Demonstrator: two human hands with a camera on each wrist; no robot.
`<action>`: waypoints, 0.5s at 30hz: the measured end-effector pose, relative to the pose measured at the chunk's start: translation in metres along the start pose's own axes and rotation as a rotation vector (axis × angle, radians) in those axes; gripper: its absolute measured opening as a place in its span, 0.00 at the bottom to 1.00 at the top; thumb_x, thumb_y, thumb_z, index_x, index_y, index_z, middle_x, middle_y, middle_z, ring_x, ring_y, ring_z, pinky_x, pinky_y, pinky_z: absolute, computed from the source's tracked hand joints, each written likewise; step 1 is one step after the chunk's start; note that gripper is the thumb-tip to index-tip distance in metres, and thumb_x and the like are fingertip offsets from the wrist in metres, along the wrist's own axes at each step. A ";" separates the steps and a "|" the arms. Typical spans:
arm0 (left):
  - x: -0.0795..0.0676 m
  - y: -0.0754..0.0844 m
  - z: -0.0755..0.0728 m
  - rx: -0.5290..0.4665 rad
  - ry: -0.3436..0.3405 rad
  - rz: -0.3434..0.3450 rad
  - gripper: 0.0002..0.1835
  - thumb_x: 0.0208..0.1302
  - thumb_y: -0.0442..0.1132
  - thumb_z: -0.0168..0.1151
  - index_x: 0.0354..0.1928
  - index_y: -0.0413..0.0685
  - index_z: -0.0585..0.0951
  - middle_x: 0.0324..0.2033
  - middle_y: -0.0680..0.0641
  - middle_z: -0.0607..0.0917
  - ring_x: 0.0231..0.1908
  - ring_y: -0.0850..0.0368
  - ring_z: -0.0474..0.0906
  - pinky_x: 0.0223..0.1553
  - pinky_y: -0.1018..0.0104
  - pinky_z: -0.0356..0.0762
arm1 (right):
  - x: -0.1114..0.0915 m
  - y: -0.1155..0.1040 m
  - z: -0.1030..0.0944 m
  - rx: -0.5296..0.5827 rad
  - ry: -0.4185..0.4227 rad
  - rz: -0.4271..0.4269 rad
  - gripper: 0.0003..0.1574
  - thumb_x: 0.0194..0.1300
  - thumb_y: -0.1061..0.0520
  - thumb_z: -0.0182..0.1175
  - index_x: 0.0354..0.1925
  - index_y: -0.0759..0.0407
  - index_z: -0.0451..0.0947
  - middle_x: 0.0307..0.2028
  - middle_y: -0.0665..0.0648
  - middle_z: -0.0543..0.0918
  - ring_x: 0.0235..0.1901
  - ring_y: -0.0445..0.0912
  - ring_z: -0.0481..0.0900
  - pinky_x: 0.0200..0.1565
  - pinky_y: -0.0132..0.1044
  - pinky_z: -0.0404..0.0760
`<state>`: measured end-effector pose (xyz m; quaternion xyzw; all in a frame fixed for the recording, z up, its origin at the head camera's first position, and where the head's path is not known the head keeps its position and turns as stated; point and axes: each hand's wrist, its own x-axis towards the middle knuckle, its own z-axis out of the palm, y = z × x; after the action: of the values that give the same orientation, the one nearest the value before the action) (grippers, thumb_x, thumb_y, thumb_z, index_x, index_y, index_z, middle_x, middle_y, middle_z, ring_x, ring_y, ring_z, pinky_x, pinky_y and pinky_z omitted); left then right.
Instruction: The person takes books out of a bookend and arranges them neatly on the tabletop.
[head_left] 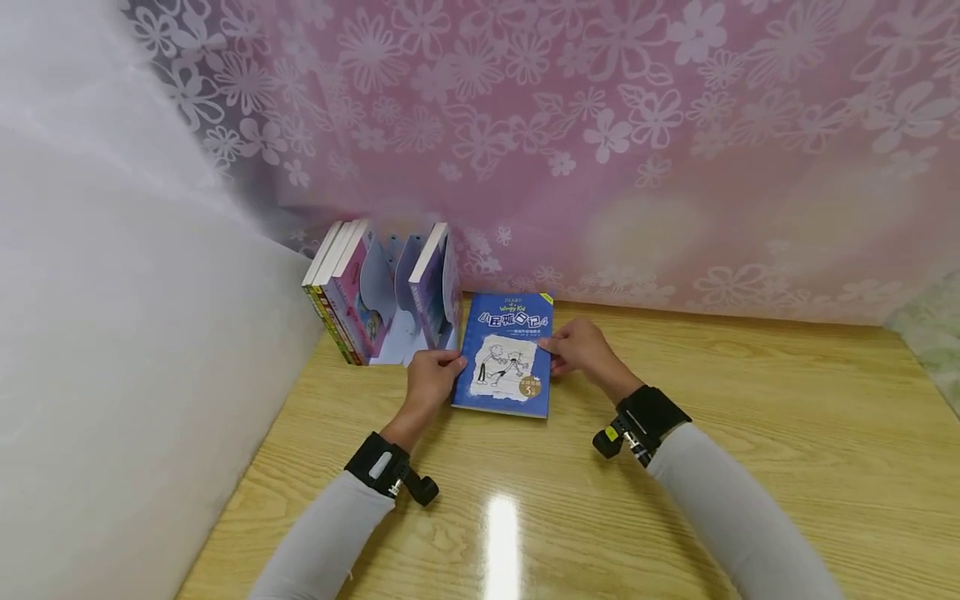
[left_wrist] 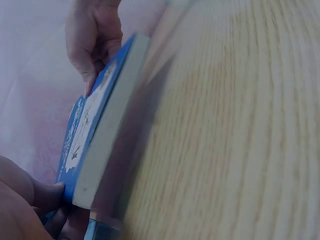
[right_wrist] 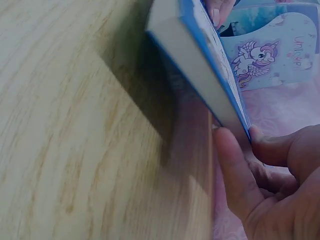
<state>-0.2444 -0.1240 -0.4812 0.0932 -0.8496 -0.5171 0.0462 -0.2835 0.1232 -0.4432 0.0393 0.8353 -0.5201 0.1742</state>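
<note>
A blue paperback book [head_left: 503, 354] with a cartoon drawing on its cover is held between both hands, cover facing up. My left hand [head_left: 432, 381] pinches its left edge, thumb on the cover. On the opposite edge, my right hand [head_left: 587, 354] pinches the book with the thumb above and fingers beneath. In both wrist views the book [left_wrist: 100, 125] is raised off the table and casts a shadow on the wood. Just left of it stands a pale blue-purple book rack [head_left: 405, 323], whose side panel [right_wrist: 280, 55] bears a unicorn picture in the right wrist view.
Several upright books [head_left: 341, 292] fill the rack's left side, and one book [head_left: 428, 283] stands in its right slot. A pink floral cloth [head_left: 570, 167] hangs behind the wooden table [head_left: 720, 467]. A white wall or sheet [head_left: 150, 333] borders the left.
</note>
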 end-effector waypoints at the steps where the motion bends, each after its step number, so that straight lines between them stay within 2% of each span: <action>1: 0.001 -0.001 0.002 0.009 0.005 0.006 0.12 0.62 0.38 0.68 0.45 0.41 0.88 0.41 0.39 0.89 0.42 0.47 0.86 0.43 0.57 0.84 | 0.001 0.001 0.000 -0.006 0.007 0.004 0.17 0.68 0.57 0.62 0.39 0.74 0.81 0.21 0.57 0.83 0.19 0.45 0.83 0.40 0.50 0.87; 10: 0.004 -0.008 0.013 0.103 0.052 0.016 0.12 0.64 0.40 0.66 0.45 0.42 0.88 0.38 0.41 0.90 0.38 0.50 0.85 0.40 0.57 0.83 | 0.011 0.008 0.007 -0.073 0.054 0.027 0.16 0.68 0.55 0.63 0.37 0.71 0.82 0.24 0.60 0.86 0.22 0.49 0.86 0.34 0.44 0.87; 15: 0.004 -0.008 0.018 0.119 0.083 0.028 0.11 0.64 0.39 0.66 0.42 0.41 0.89 0.36 0.42 0.90 0.37 0.49 0.85 0.41 0.55 0.83 | 0.014 0.010 0.008 -0.094 0.064 0.050 0.16 0.68 0.55 0.63 0.38 0.70 0.83 0.26 0.61 0.87 0.23 0.49 0.87 0.32 0.42 0.87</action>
<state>-0.2506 -0.1125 -0.4966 0.1055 -0.8775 -0.4605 0.0832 -0.2928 0.1192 -0.4594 0.0686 0.8625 -0.4744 0.1621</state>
